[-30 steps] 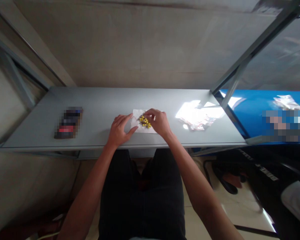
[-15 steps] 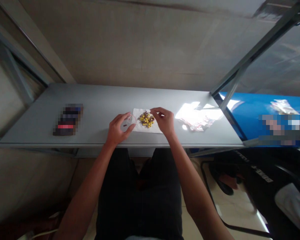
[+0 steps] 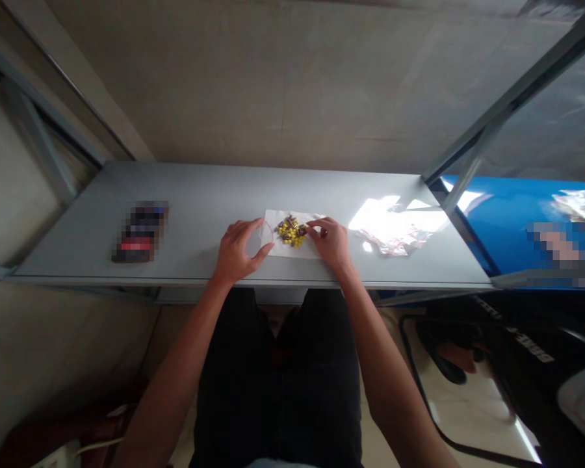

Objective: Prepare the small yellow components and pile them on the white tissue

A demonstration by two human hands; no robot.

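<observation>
A small pile of yellow and dark brown capsules point(image 3: 288, 234) lies on a white paper sheet point(image 3: 302, 251) near the table's front edge. My left hand point(image 3: 236, 250) holds a clear plastic bag with a red-lined mouth point(image 3: 267, 233) between thumb and fingers. The bag's mouth is spread open towards the pile, over the sheet's left edge. At the pile's right side, my right hand point(image 3: 330, 239) has its thumb and index finger pinched on a dark capsule. The fingertips partly cover that capsule.
A blurred-out dark packet point(image 3: 139, 232) lies at the left of the grey table point(image 3: 199, 195). On the right, several clear plastic bags point(image 3: 397, 237) sit in bright sunlight. A blue table point(image 3: 507, 214) with another person's blurred hand adjoins there. Metal frame posts rise at both ends.
My right hand has come down from the pile's upper right edge to its right side. My left hand keeps the bag beside the sheet. The whole view has shifted slightly.
</observation>
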